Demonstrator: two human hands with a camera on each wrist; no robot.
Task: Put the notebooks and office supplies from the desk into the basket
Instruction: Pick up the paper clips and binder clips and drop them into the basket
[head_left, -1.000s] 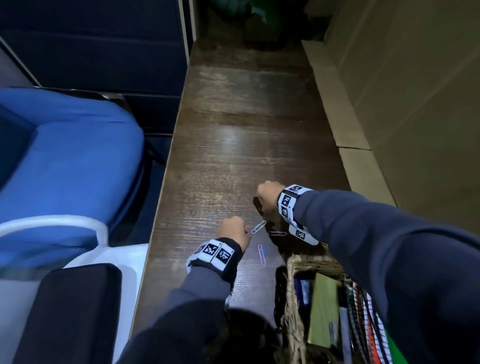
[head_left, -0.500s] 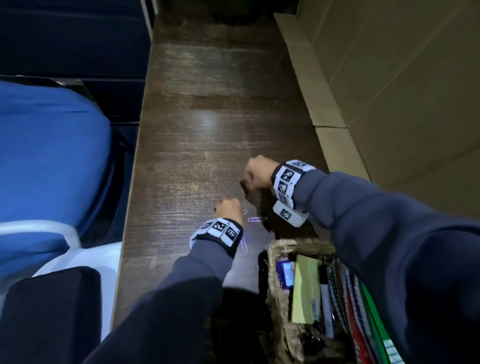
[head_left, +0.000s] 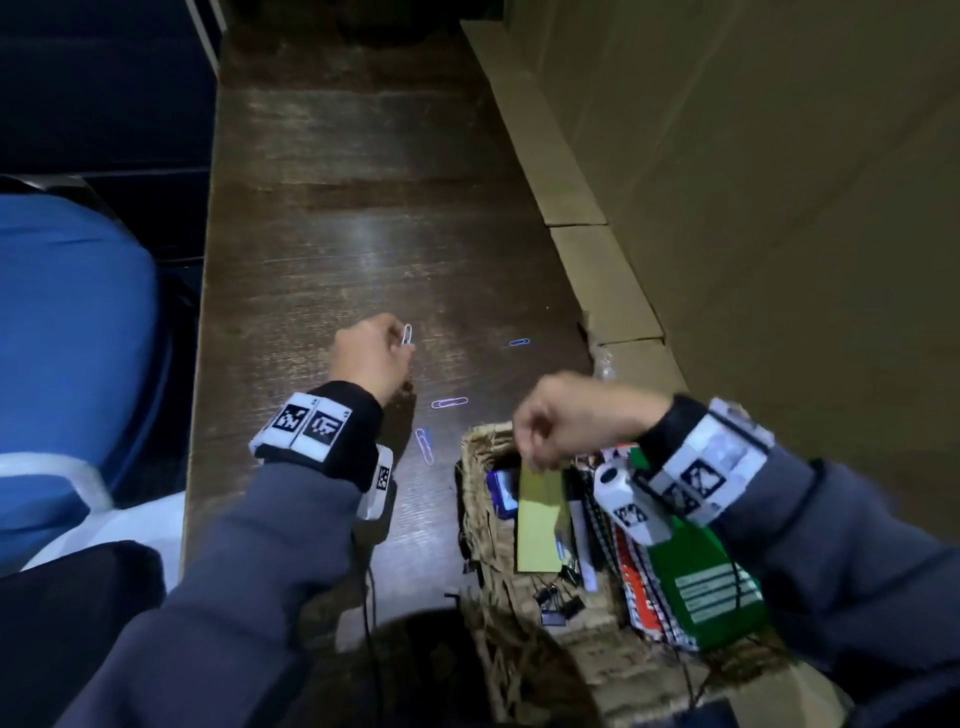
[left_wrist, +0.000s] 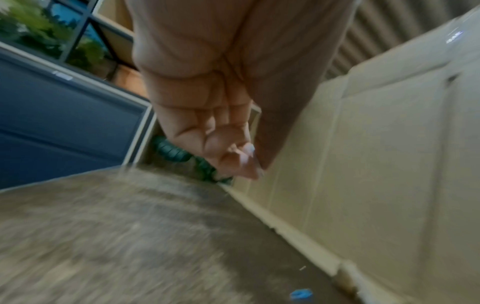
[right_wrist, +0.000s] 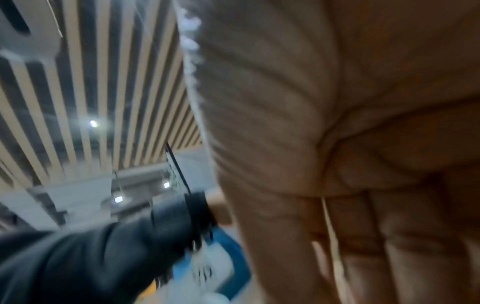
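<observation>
Left hand: thumb and forefinger pinch a white paper clip, which stands upright above the desk; the remaining fingers curl into the palm, presumably to keep the small clip secure for carrying. In the left wrist view the clip itself cannot be made out; only bunched fingertips show. Right hand: fingers curled downward over the far rim of the wicker basket, at about 3 o'clock from the left hand. Whether it pinches anything cannot be told; the right wrist view is blurred. It hangs just above a yellow sticky-note pad standing in the basket, likely a drop position. Basket contents: notebooks upright along the right side, black binder clips at the bottom. On the desk: lilac paper clip at about 12 o'clock from the basket rim, blue paper clip at 9 o'clock from it, another blue clip farther off at 12 o'clock. Judgement: task nearly done; only loose clips remain.
</observation>
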